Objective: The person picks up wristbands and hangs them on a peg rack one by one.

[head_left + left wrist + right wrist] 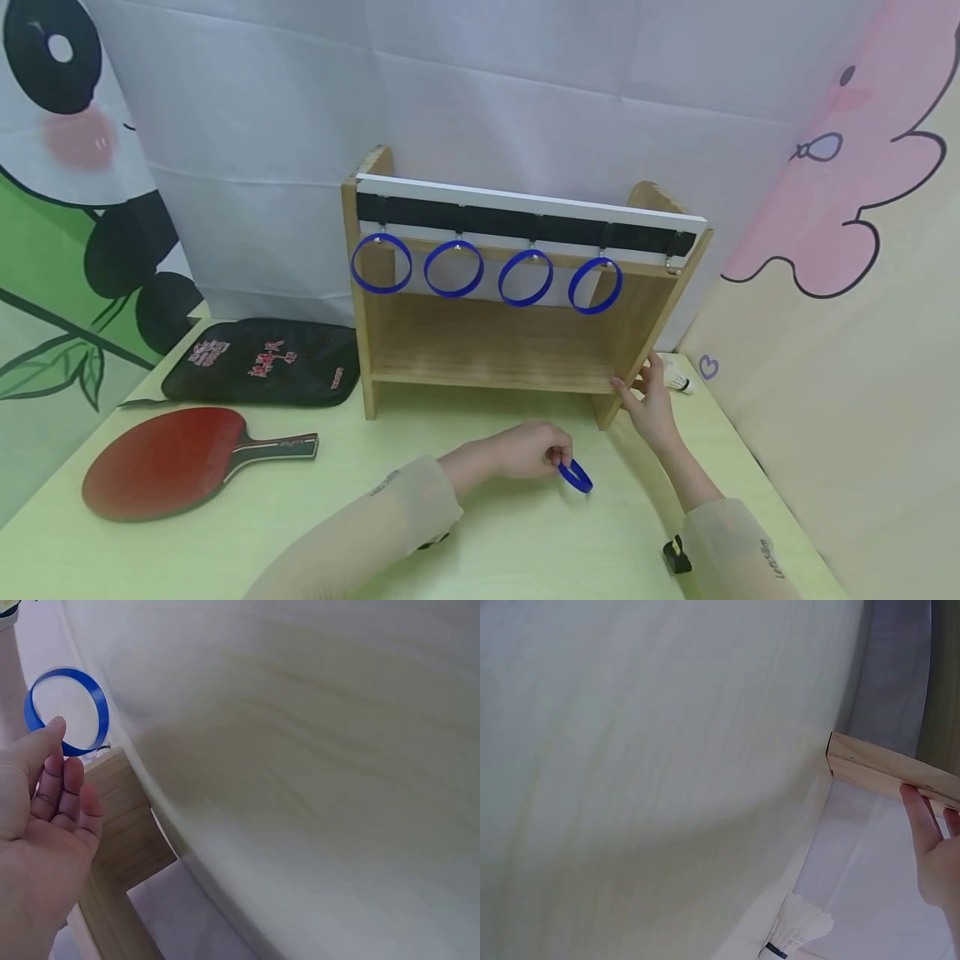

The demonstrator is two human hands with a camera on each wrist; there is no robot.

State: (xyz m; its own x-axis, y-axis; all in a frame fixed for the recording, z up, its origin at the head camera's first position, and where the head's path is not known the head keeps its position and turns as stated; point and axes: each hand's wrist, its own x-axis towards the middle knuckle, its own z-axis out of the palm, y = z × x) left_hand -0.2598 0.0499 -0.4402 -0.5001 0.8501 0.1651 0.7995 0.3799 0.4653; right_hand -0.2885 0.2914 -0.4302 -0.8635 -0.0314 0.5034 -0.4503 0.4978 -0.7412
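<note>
My left hand pinches a blue ring between thumb and fingers, over the table in front of a small wooden rack. In the left wrist view the same ring rises upright from the thumb and fingertips. The right hand grips the rack's right side panel low down, thumb at the front edge. Several more blue rings hang from hooks on the black-and-white bar across the rack's top. The rightmost hook carries no ring.
At the left lie a red table tennis bat and, behind it, a black case. A shuttlecock lies right of the rack. Near the right sleeve sits a small black clip-like object. White sheeting stands behind the table.
</note>
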